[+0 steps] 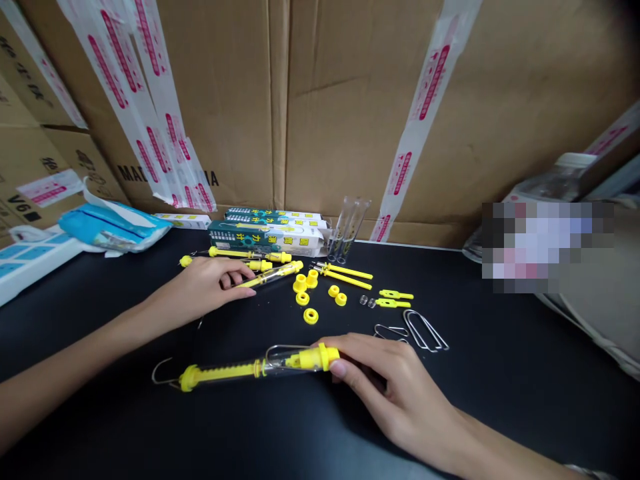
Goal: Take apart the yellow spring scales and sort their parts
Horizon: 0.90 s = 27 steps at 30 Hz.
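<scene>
My right hand (387, 383) lies on the black table, its fingers pinched on the yellow cap end of an assembled spring scale (250, 367), a clear tube with a yellow body and a wire hook at its left end. My left hand (205, 287) reaches further back, its fingers closed on another yellow and clear spring scale (273, 273). More scales (250, 254) lie just behind it.
Loose yellow caps (310, 315), yellow rods (345, 275), small springs (367, 302), yellow tabs (395, 299) and wire loops (425, 330) lie mid-table. Printed boxes (270, 235) and clear tubes (347, 227) stand against taped cardboard cartons (350, 100). Blue packaging (110, 223) sits at the left.
</scene>
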### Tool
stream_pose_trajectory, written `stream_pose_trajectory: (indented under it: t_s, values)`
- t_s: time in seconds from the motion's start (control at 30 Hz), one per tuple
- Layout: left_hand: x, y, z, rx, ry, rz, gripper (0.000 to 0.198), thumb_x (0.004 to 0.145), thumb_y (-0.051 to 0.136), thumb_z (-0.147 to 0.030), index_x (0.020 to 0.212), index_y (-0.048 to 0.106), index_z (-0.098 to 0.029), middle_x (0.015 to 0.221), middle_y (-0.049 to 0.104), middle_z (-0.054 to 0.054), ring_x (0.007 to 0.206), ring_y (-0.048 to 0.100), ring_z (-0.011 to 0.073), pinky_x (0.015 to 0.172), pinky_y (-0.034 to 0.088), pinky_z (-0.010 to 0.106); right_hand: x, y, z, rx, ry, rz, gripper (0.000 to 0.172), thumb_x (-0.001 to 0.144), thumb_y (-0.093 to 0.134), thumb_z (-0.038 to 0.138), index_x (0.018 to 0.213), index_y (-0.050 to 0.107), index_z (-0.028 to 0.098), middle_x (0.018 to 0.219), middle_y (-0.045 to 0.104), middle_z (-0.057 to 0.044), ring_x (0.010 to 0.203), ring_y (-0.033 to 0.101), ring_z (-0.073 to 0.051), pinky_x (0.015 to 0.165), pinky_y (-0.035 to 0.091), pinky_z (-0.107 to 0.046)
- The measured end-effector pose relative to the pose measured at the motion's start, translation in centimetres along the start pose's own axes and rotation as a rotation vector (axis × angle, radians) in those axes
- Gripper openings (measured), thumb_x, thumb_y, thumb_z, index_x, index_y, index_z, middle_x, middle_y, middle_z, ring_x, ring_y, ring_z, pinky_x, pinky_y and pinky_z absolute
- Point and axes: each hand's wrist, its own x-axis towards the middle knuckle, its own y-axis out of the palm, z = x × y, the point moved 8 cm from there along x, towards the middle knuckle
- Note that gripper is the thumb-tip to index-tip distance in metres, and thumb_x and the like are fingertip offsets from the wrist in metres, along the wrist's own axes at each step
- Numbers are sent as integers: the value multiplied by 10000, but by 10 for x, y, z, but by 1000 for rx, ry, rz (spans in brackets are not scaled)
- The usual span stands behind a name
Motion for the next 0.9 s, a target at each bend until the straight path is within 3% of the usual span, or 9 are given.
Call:
stream_pose_trajectory:
  t_s: [0.17, 0.3, 0.5, 0.77, 0.9]
  values:
    - [-3, -12, 7, 123, 62, -133, 327, 888, 616, -518, 1064, 723, -265, 1087, 740, 71, 987, 660, 279, 848, 505, 399, 0, 0, -5, -41, 61, 2, 260, 1029, 450, 266, 859, 636, 199, 743, 650, -3, 659, 614, -145, 613, 442, -267]
    - [-8, -20, -1, 218, 97, -210, 365, 911, 564, -546, 1074, 704, -251, 1041, 739, 95, 1008, 637, 332, 843, 476, 455, -2, 1, -8, -82, 92, 32, 340, 1053, 372, 302, 799, 574, 201, 725, 593, -3, 647, 566, -144, 612, 410, -279]
    - [-14, -28, -13, 410, 172, -265, 382, 955, 464, -573, 969, 673, -253, 950, 736, 67, 864, 659, 302, 728, 462, 401, -5, 3, -11, -74, 108, 63, 346, 1065, 319, 333, 801, 506, 208, 732, 544, 0, 636, 523, -144, 611, 393, -286]
    - [-20, -41, -9, 565, 91, -191, 233, 997, 481, -374, 1000, 631, -196, 916, 707, 39, 851, 655, 252, 699, 431, 331, -6, 5, -10, -87, 112, 91, 332, 1062, 321, 317, 816, 515, 207, 728, 535, 4, 627, 505, -143, 601, 375, -286]
    - [-24, -42, 0, 587, 49, -201, 223, 972, 478, -346, 906, 630, -197, 817, 660, 34, 753, 611, 219, 645, 369, 305, -6, 5, -11, -83, 123, 105, 340, 1063, 321, 330, 815, 517, 204, 728, 530, 5, 628, 498, -140, 604, 373, -282]
